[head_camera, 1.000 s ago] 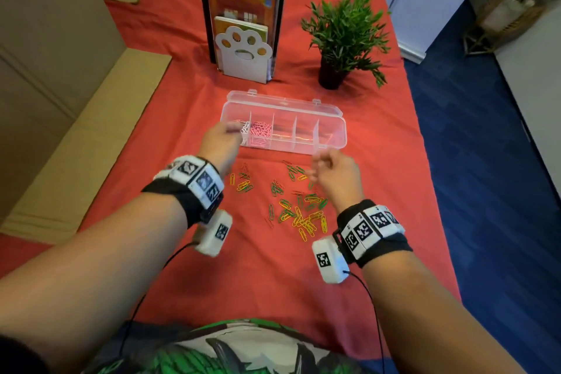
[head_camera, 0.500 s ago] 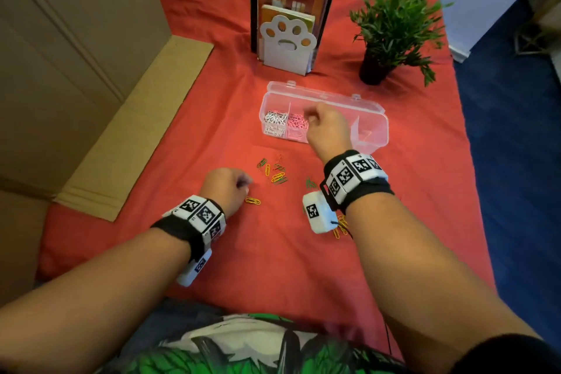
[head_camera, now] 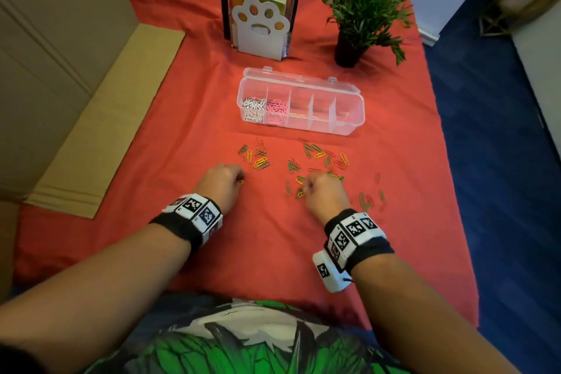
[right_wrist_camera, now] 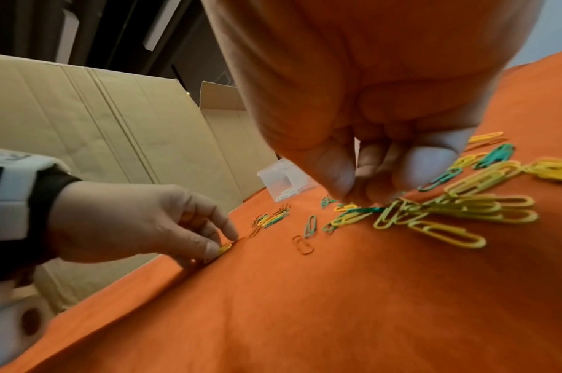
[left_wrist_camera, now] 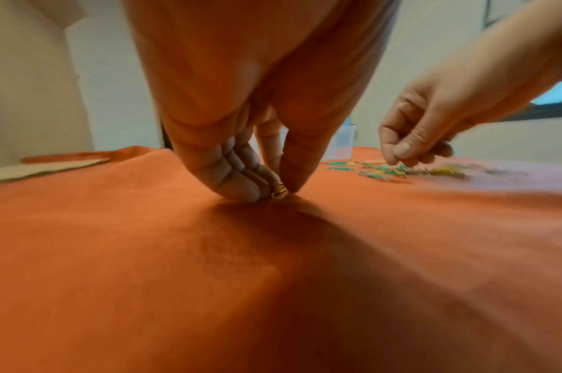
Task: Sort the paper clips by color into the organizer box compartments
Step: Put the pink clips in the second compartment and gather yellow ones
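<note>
The clear organizer box (head_camera: 349, 91) lies open, with white clips (head_camera: 253, 105) in its leftmost compartment and pink clips (head_camera: 277, 106) in the one beside it. Loose yellow, green and red clips (head_camera: 315, 155) are scattered on the red cloth in front of it. My left hand (head_camera: 238, 180) is down on the cloth left of the pile, and its thumb and fingers (left_wrist_camera: 241, 174) pinch a yellow clip (left_wrist_camera: 279, 193). My right hand (right_wrist_camera: 362, 195) is over the pile of yellow clips (right_wrist_camera: 458, 209), fingertips curled down onto it. Whether it holds a clip is hidden.
A white paw-shaped bookend (head_camera: 259, 29) with books and a potted plant (head_camera: 361, 9) stand behind the box. Cardboard (head_camera: 103, 130) lies along the left side of the table. The cloth drops to blue floor (head_camera: 501, 161) on the right.
My right hand has come back from over the box to the loose pile. My left hand stays low on the cloth at the single yellow clip. The camera has tilted.
</note>
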`<state>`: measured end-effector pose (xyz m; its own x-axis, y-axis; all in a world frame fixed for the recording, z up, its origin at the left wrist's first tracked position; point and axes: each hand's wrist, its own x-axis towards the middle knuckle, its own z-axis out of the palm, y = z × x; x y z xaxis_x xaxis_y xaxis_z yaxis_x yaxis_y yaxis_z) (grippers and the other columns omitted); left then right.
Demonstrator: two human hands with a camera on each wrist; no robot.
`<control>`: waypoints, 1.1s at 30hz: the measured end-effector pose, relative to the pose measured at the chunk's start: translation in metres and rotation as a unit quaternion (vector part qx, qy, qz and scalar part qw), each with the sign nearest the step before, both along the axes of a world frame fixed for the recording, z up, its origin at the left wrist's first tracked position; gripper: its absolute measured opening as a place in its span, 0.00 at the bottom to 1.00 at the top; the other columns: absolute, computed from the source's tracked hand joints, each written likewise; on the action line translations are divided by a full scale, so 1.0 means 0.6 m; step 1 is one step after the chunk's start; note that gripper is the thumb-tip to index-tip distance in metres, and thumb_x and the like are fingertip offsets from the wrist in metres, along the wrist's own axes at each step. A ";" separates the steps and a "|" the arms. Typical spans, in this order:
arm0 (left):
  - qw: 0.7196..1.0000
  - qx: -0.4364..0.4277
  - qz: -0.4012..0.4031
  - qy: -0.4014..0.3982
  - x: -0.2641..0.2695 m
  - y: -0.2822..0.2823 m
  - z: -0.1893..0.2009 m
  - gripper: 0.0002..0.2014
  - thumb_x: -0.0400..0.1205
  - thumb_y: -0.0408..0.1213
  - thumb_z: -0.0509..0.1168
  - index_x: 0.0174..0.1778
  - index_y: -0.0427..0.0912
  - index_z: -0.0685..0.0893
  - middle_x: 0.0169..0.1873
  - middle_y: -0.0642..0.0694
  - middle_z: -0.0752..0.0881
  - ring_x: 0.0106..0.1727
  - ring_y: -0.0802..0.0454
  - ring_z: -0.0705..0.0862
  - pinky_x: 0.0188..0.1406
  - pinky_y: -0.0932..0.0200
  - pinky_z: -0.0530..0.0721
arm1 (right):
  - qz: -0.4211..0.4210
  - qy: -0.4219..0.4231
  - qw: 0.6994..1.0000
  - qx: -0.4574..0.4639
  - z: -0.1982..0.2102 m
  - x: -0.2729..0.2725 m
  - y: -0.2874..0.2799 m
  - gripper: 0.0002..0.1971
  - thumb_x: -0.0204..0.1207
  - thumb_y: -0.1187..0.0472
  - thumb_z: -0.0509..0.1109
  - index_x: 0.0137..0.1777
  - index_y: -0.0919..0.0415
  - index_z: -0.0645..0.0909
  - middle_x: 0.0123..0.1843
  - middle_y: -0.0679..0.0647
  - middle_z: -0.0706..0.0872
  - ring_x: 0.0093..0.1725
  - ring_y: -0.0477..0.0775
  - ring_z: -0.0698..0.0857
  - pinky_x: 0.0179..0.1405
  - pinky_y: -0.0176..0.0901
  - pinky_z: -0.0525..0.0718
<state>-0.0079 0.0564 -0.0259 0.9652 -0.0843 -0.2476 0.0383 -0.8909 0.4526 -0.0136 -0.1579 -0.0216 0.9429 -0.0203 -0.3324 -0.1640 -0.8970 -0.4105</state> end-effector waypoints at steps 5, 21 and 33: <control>0.988 -0.049 0.139 -0.034 0.012 0.036 0.015 0.11 0.78 0.26 0.59 0.48 0.37 0.86 0.50 0.29 0.82 0.51 0.33 0.82 0.56 0.53 0.76 | -0.048 0.011 0.999 -0.002 0.004 0.004 -0.031 0.08 0.75 0.66 0.62 0.47 0.63 0.82 0.52 0.64 0.87 0.54 0.64 0.85 0.51 0.46 0.80; 0.985 0.011 0.172 0.016 -0.003 0.072 0.017 0.05 0.76 0.33 0.68 0.45 0.38 0.87 0.48 0.36 0.88 0.52 0.39 0.84 0.47 0.57 0.76 | -0.040 0.116 0.991 -0.059 -0.009 -0.015 -0.038 0.24 0.72 0.57 0.72 0.65 0.60 0.69 0.65 0.63 0.76 0.65 0.64 0.79 0.65 0.49 0.77; 0.831 -0.431 0.216 0.277 0.012 -0.060 0.031 0.15 0.82 0.21 0.53 0.42 0.43 0.81 0.36 0.47 0.85 0.23 0.64 0.84 0.24 0.70 0.83 | -0.095 -0.001 0.995 0.021 0.009 -0.004 -0.086 0.10 0.73 0.70 0.62 0.47 0.64 0.84 0.51 0.63 0.88 0.54 0.61 0.85 0.53 0.41 0.79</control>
